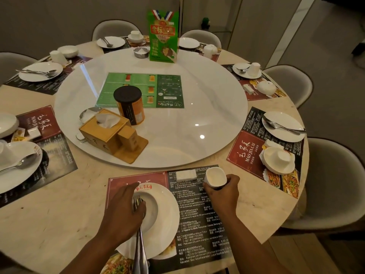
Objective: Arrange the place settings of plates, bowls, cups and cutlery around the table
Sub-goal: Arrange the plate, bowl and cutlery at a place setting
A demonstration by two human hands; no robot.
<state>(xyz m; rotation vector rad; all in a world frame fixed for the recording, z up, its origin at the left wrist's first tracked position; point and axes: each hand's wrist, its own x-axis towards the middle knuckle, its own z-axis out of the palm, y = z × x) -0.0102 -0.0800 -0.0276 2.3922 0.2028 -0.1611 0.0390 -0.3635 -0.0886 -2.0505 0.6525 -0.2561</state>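
On the near placemat [197, 224] lies a white plate [167, 210] with a red logo on its rim. My left hand [124, 212] is over the plate and grips a fork and spoon [139, 252] whose handles point toward me. To the right, my right hand [223, 192] holds a small white cup [215, 177], tilted with its mouth facing up and away. A folded white napkin pack [186, 174] lies at the mat's far edge, just left of the cup.
A white lazy Susan [197, 119] fills the table's middle, carrying a wooden tissue box [106, 131], an orange canister [129, 105], a green menu [142, 89] and a green carton [163, 36]. Other place settings ring the round table [59, 224]; chairs stand around it.
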